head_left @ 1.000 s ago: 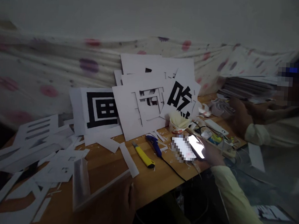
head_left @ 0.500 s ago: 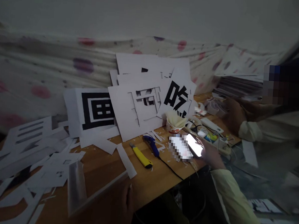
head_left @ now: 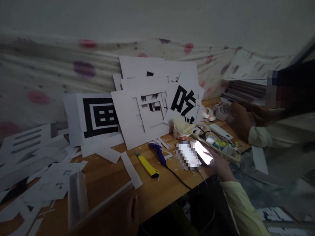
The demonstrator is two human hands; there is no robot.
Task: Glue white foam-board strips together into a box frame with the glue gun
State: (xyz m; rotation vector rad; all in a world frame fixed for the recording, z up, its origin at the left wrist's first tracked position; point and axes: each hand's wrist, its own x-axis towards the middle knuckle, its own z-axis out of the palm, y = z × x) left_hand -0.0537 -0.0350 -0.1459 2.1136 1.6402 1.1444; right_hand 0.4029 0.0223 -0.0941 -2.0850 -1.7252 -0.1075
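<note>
My right hand (head_left: 221, 167), in a pale yellow-green sleeve, is closed around a phone (head_left: 203, 153) with a bright lit screen over the table's front edge. Just left of the phone is a bright rectangle (head_left: 188, 155), blurred out by large pixels. At the bottom, my left hand (head_left: 132, 211) is in deep shadow beside the end of an L-shaped translucent white strip (head_left: 79, 195); its fingers are too dark to make out. Between the hands lie a yellow utility knife (head_left: 146, 164) and a blue corded tool (head_left: 157, 153).
White sheets with cut-outs and black characters (head_left: 100, 116) lean against a spotted cloth (head_left: 55, 71). Paper scraps (head_left: 47, 182) cover the left of the table (head_left: 158, 190). A cup of pale sticks (head_left: 182, 130) and a power strip (head_left: 217, 143) stand right, near another person's hands (head_left: 240, 118).
The phone in my right hand has tilted, so its screen looks narrower. The other person's hands have shifted slightly. The whole view has moved a little; my left hand stays beside the strip.
</note>
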